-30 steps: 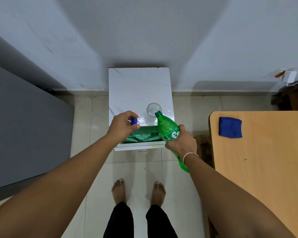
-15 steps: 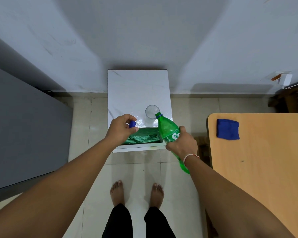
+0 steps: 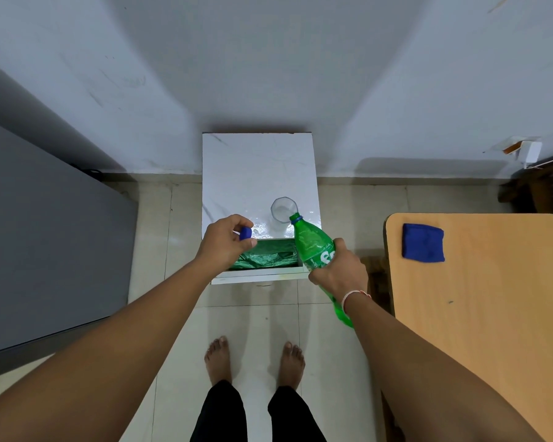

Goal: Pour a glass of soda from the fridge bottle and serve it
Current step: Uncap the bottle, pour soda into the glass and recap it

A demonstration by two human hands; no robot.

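We stand before a small cabinet (image 3: 258,173) that is against the wall. On its top, near the front right corner, stands the glass (image 3: 283,215). Our right hand (image 3: 337,269) holds the bottle (image 3: 313,247) tilted, its mouth just beside the glass rim. Our left hand (image 3: 225,244), left of the glass, pinches the cap (image 3: 245,233). At our right is a table (image 3: 492,314) with a cloth (image 3: 423,242) on it.

My white worktop (image 3: 256,167) stands against the wall, carrying 1 clear glass (image 3: 283,215) near its front right corner. Right of that glass, well apart, a wooden table (image 3: 492,298) bears 1 blue cloth (image 3: 423,242).
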